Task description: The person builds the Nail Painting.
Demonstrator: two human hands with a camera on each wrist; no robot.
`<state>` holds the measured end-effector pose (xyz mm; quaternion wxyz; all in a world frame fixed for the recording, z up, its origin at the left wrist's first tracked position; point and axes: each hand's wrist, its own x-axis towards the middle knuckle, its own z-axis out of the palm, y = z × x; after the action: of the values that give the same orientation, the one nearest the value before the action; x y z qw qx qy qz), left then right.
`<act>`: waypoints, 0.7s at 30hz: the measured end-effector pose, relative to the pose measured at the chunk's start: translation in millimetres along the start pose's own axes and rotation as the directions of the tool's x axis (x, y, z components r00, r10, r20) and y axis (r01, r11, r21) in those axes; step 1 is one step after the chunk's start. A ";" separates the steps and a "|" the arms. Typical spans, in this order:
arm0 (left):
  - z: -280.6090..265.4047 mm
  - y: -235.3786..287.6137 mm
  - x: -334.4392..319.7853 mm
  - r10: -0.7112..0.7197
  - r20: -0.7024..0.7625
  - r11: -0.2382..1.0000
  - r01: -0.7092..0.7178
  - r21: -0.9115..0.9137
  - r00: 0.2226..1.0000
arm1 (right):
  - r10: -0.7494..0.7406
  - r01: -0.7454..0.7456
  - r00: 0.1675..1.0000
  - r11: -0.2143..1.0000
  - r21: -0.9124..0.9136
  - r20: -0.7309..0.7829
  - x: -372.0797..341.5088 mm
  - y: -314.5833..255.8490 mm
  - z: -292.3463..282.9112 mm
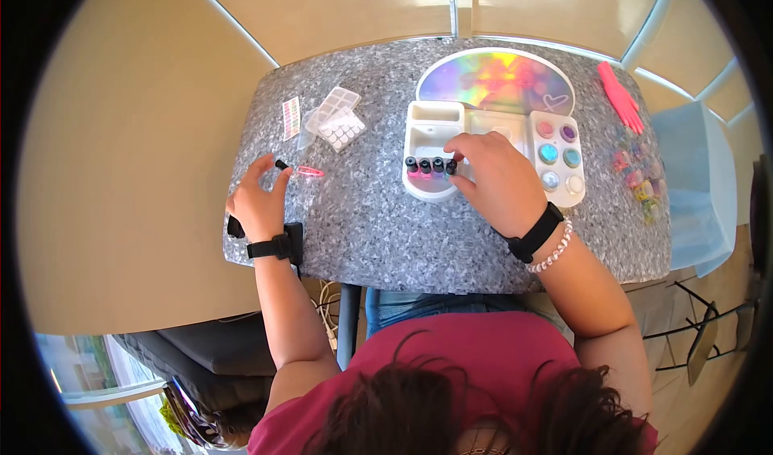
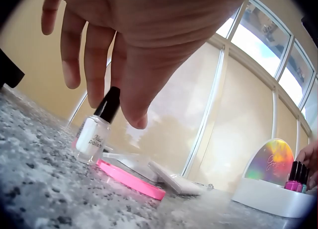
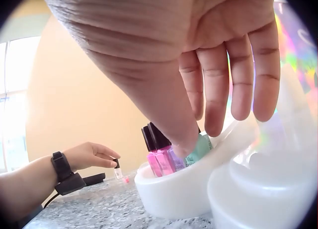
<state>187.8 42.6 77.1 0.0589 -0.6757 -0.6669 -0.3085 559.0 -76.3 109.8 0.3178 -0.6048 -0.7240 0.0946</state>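
At the left side of the table my left hand [image 1: 259, 201] has thumb and forefinger at the black cap of a white nail polish bottle [image 2: 92, 139], which stands on the tabletop. A pink hair clip [image 1: 311, 171] lies just right of that bottle. My right hand [image 1: 503, 177] pinches the black cap of a teal nail polish bottle [image 3: 200, 148] at the right end of a row. Pink and purple polish bottles [image 3: 161, 162] stand beside it in the front compartment of a white vanity case [image 1: 412, 189]. Part of the teal bottle is hidden behind my thumb.
The case's holographic lid [image 1: 491, 80] stands up behind, and glitter pots [image 1: 547, 153] fill its right section. A sticker sheet [image 1: 291, 118] and a tray of nails [image 1: 342, 130] lie back left. Right are a pink glove [image 1: 618, 97], small colourful packets [image 1: 640, 177] and a bluish bin [image 1: 692, 173].
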 end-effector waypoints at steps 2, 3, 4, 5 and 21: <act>2.6 2.0 1.2 0.055 -0.019 0.998 -0.055 0.001 0.998 | -0.012 0.012 1.000 1.000 0.001 -0.007 -2.7 -1.5 -2.1; 2.6 3.6 1.5 0.030 0.013 1.000 -0.031 0.003 0.999 | -0.012 0.012 1.000 1.000 -0.004 -0.021 -3.9 -3.8 -6.0; 0.7 7.1 1.5 0.006 0.044 1.000 -0.006 0.006 0.999 | -0.013 0.012 0.999 1.000 -0.008 -0.034 -5.1 -6.3 -10.2; -2.7 10.8 1.3 0.005 0.044 1.000 -0.005 0.007 0.999 | -0.014 0.014 0.999 1.000 -0.007 -0.033 -6.8 -8.1 -14.8; -23.8 171.1 -55.7 0.701 0.075 0.636 -0.574 -0.516 0.709 | -0.005 0.032 0.986 0.987 0.161 -0.168 -22.9 -24.5 -55.2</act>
<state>344.5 -35.0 125.4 -0.0859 -0.8977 -0.2910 -0.3196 572.3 -117.6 157.7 0.4265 -0.5759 -0.6903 0.0994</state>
